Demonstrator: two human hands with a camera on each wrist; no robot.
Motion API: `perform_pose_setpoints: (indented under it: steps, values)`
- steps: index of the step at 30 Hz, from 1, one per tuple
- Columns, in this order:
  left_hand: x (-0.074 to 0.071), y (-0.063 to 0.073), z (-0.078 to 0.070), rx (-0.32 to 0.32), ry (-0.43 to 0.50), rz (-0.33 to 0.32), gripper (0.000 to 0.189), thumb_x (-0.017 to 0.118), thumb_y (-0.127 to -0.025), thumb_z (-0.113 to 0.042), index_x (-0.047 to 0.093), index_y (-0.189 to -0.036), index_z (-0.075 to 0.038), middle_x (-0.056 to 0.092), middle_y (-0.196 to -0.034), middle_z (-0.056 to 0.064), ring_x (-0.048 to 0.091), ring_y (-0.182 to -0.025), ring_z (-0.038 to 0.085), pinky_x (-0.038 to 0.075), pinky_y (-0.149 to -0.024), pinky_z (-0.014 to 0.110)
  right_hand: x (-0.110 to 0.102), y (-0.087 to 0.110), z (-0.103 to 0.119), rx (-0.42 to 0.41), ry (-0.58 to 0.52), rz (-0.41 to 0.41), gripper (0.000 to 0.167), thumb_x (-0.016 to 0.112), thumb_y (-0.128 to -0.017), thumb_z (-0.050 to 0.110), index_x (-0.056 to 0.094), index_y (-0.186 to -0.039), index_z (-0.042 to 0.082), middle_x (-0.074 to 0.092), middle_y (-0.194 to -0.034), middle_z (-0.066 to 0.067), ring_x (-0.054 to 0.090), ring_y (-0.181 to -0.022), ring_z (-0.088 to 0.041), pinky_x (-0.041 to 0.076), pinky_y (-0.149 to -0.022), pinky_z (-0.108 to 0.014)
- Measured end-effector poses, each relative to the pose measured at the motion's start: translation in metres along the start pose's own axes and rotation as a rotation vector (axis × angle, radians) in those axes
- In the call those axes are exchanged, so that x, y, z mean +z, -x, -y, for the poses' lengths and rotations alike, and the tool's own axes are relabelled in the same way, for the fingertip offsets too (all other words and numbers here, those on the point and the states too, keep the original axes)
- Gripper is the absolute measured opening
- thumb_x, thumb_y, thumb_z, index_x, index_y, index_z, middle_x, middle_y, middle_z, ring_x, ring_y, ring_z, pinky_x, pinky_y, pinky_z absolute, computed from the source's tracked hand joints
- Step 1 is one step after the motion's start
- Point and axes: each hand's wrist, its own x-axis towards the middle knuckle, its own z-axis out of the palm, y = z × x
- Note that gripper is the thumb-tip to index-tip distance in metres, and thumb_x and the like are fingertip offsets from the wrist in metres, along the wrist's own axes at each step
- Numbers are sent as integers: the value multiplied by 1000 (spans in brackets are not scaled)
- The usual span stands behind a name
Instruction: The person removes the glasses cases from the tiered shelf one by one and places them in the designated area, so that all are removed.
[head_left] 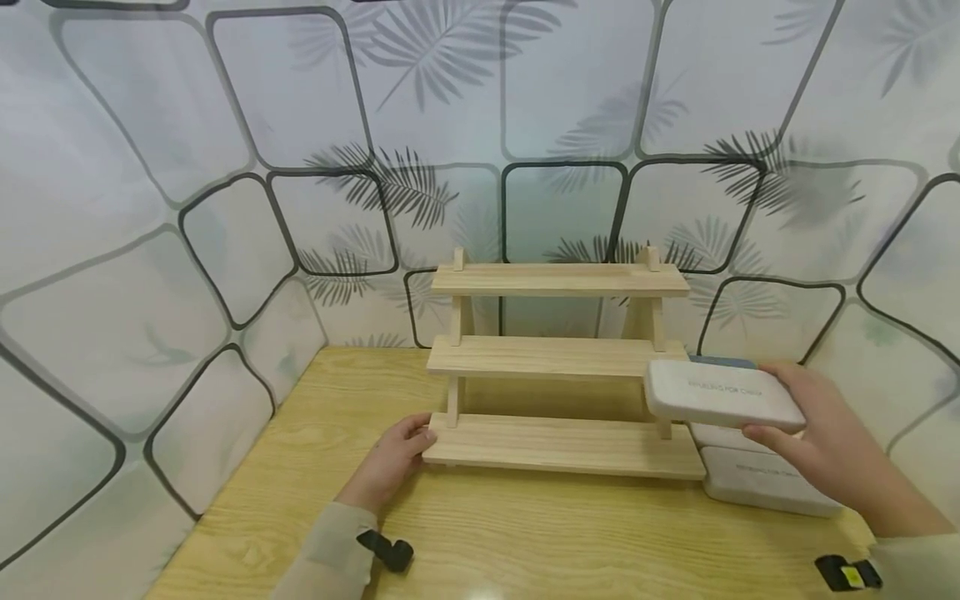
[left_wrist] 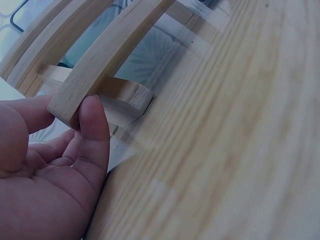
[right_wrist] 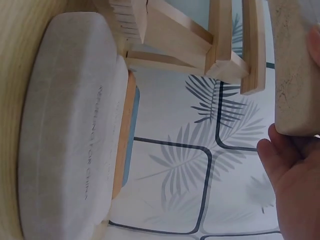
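A pale wooden three-tier display stand (head_left: 558, 357) stands on the table near the back wall. My left hand (head_left: 393, 454) pinches the left end of its lowest board (left_wrist: 95, 70), thumb and fingers on either side of the edge. In my right hand (head_left: 832, 433) is a white rounded case (head_left: 723, 393) with printed lettering, gripped by its right end. It is raised to about the middle tier, overlapping that tier's right end in the head view. Below the held case, similar white cases (head_left: 772, 479) lie on the table, right of the stand.
Behind the white cases are an orange-brown item (right_wrist: 124, 135) and a blue one (right_wrist: 133, 135). Patterned sheeting (head_left: 450, 100) with leaf prints encloses the wood-grain table (head_left: 525, 533) at the back and sides.
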Motion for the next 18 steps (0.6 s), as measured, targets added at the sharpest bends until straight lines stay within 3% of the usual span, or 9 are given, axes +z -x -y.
perform_pose_setpoints:
  steps: [6,12,15,18]
  values:
    - [0,-1,1,14,-10,-5,54,54,-107,-20,37,-151,5,55,-133,22,59,-117,30,52,-92,37,-4,22,-5,13,57,41,90,90,-77,20,40,-147,-6,47,-132,-30,42,-113,-50,29,-86,-63]
    - [1,-1,0,10,-4,-5,53,54,-107,-20,38,-151,4,55,-133,22,59,-117,30,52,-92,37,-5,44,-15,157,73,153,89,89,-79,31,41,-141,-10,47,-130,-31,44,-111,-50,34,-83,-63]
    - [1,0,0,5,-5,-7,54,55,-107,-21,37,-151,4,55,-134,22,59,-118,30,53,-91,38,-3,56,-21,205,73,189,90,87,-81,32,38,-144,-11,45,-133,-35,42,-114,-52,31,-90,-66]
    - [1,0,0,3,-5,-6,54,55,-107,-22,37,-151,4,55,-135,22,59,-118,31,53,-91,38,-1,70,-30,200,84,189,92,87,-82,28,34,-146,-12,42,-136,-39,39,-118,-57,17,-113,-57]
